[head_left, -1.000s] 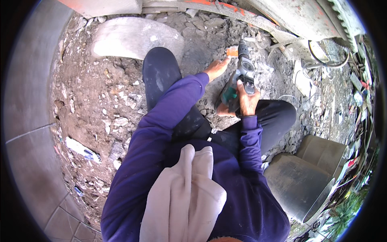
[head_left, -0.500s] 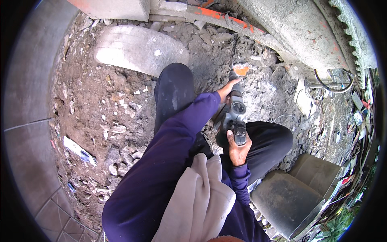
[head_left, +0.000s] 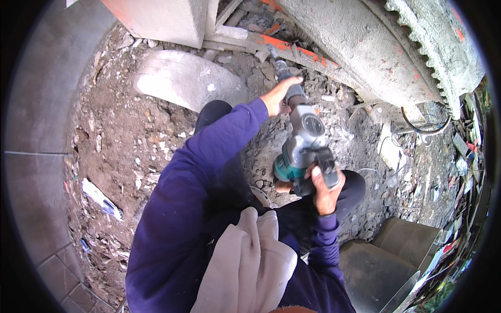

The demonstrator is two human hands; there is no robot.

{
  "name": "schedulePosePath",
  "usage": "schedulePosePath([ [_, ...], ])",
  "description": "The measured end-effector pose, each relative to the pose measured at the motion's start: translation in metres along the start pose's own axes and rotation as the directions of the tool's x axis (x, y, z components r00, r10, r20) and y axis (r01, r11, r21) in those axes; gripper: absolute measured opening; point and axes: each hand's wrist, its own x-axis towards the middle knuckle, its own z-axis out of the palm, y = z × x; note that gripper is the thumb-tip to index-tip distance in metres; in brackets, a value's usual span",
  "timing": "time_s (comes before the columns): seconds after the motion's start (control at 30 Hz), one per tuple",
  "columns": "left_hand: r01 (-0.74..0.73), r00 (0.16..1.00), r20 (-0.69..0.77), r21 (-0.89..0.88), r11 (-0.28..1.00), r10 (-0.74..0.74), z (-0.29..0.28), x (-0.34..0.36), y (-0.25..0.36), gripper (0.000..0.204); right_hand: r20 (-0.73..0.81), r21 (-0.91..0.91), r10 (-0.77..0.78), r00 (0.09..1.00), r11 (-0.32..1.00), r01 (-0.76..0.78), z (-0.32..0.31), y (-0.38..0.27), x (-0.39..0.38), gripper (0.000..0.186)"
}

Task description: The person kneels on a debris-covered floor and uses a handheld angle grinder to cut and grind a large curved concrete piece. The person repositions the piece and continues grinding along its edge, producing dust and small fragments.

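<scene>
Drum [head_left: 360,57], grey with a toothed rim, stands ahead and to the right of the left hand [head_left: 279,98]; its interior is out of view. Two dark, bucket-like shells [head_left: 373,271] lie against each other, nearer the body and to the right of the right hand [head_left: 327,192]; contents cannot be seen. Power drill [head_left: 308,128], green and grey, is located between the hands. Left hand is wrapped about its front section; right hand is clamped on its rear handle. Bit [head_left: 274,53] points ahead of the left hand to an orange-marked rail [head_left: 311,55]; contact cannot be determined. Pale curved slab [head_left: 185,78] lies to the left of the left hand, well apart from it. Rubble-strewn earth [head_left: 117,151] extends farther left of that hand, as far as the edge of a grey paved strip [head_left: 39,125].
</scene>
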Motion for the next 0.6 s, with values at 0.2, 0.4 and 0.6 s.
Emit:
schedulePosePath([
  [0.2,-0.072,0.995,-0.077,-0.029,0.997,0.070,-0.032,0.054,0.058,0.053,0.110,0.178,0.027,0.993,0.983,-0.047,0.030,-0.005,0.117,0.027],
  [0.4,-0.052,0.979,-0.192,0.111,0.992,0.073,-0.067,0.083,0.074,0.050,0.105,0.161,0.130,0.986,0.976,-0.146,0.052,0.018,0.168,0.016],
  [0.6,-0.033,0.984,-0.172,0.055,0.998,0.042,-0.056,0.089,0.077,0.052,0.083,0.173,0.190,0.978,0.964,-0.202,0.040,0.016,0.182,0.016],
])
